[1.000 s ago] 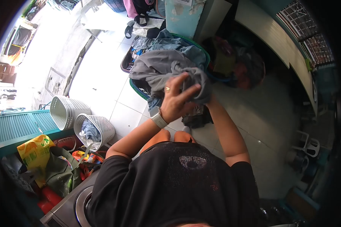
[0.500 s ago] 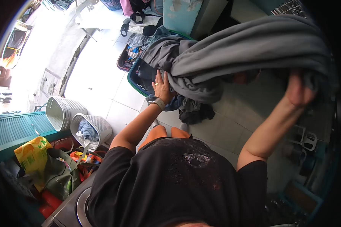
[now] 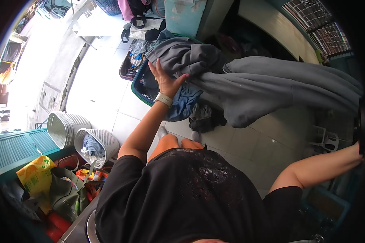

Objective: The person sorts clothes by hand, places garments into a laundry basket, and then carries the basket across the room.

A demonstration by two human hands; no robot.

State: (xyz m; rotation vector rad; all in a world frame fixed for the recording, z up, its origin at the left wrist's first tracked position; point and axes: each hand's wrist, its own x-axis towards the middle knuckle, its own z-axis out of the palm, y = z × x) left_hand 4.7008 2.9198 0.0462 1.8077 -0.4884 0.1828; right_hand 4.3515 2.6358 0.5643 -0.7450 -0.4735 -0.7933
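A long grey cloth stretches from the laundry basket across to the right edge of the view, hanging in loose folds over the floor. My left hand, with a watch on the wrist and fingers spread, is against the bunched part of the cloth at the basket; it grips nothing. Blue fabric hangs over the basket's near side. My right forearm reaches to the right edge of the picture, where the hand is cut off, near the cloth's far end.
White plastic baskets stand at left, one holding bluish cloth. Dark clothes lie on the tiled floor by the laundry basket. A bin of clothes sits behind it. Bags are at lower left, a white chair at right.
My right arm has swung outward and down to the right, pulling the grey cloth further that way and lower. My left hand has lifted slightly, its fingers and thumb spread wider.
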